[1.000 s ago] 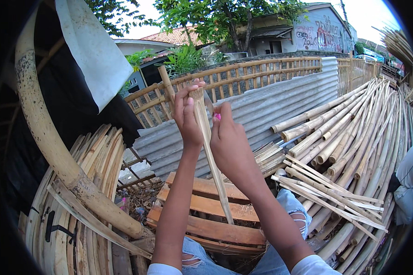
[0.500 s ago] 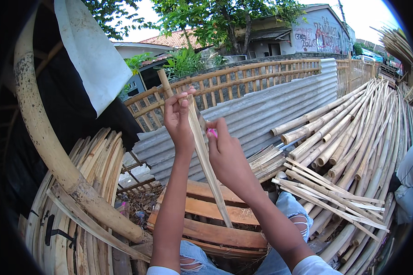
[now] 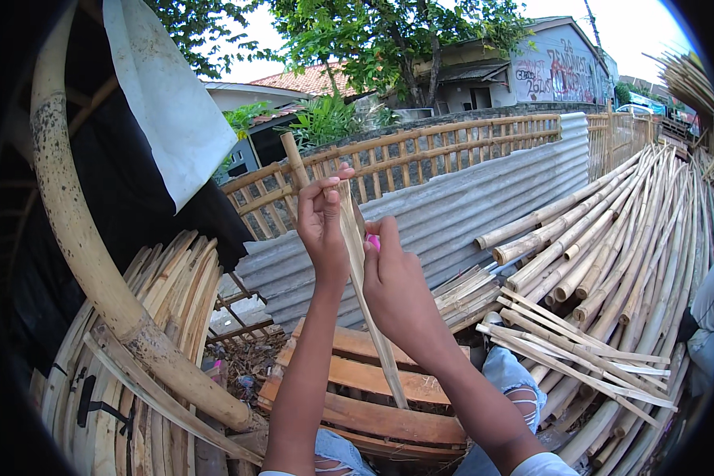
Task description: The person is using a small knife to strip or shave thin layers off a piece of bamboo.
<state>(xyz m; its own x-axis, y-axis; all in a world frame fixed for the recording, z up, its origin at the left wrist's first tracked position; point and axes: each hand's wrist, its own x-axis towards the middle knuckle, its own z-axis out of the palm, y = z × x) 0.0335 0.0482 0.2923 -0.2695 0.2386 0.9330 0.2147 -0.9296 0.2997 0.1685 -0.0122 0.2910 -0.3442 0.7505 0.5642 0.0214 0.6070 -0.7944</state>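
Note:
Near the middle of the head view, my left hand is closed round the upper part of a pale split bamboo strip, one finger stretched out at its top. The strip slants down between my forearms to an orange-brown slatted wooden bench, where its lower end rests. My right hand, just right of the strip, grips a knife by its pink handle. The narrow blade lies against the strip's right side, below my left fingers; the fingers partly hide the handle.
Bamboo poles lie heaped on the right, with cut strips across them. Split pieces lean at left behind a thick bent bamboo pole. Ahead stand corrugated sheeting and a bamboo fence. A person shows at the right rim.
Both hands, the knife and the strip appear slightly lower and to the right, as the whole view has shifted too. Both hands keep their grip, with the blade still against the strip.

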